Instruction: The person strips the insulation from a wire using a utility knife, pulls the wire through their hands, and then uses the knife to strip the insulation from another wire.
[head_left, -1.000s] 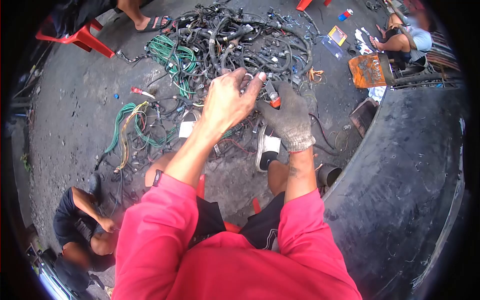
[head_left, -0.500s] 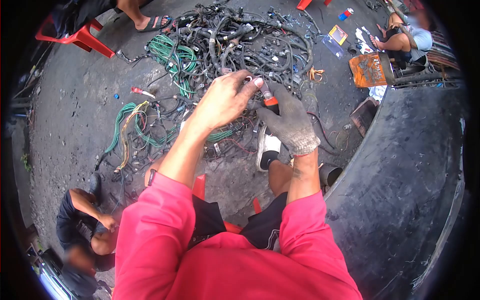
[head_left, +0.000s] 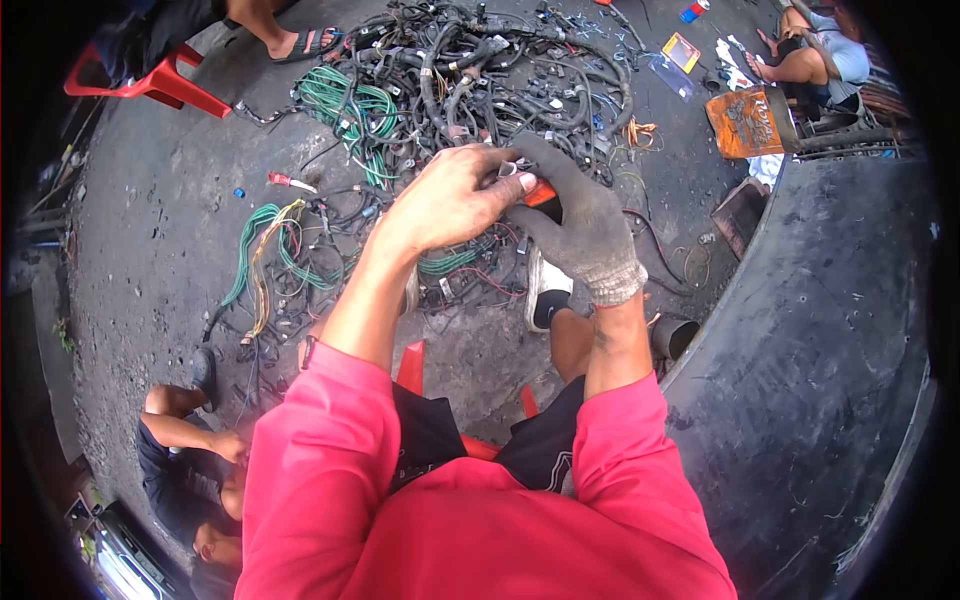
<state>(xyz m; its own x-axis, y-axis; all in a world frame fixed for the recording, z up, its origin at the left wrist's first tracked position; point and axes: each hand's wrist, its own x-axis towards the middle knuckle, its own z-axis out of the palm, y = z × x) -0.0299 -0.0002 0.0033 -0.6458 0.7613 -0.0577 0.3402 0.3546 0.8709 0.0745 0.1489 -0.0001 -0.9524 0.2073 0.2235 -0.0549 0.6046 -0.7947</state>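
both hands meet in the middle of the frame, right above the tangled wiring pile [head_left: 470,80] on the ground. gloved right hand [head_left: 585,225] is wrapped tight round the orange-handled tool [head_left: 540,193]. bare left hand [head_left: 445,200] is curled shut over its front end, can't tell what the fingertips are pinching.

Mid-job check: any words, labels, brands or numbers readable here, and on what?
No text reads clearly.
orange bag: dark print, too blurred.
yellow packet: label too small.
black shorts: white print, partly hidden, unreadable.
orange-handled tool in the right hand, wiring pinched by the left hand: no marking shows.
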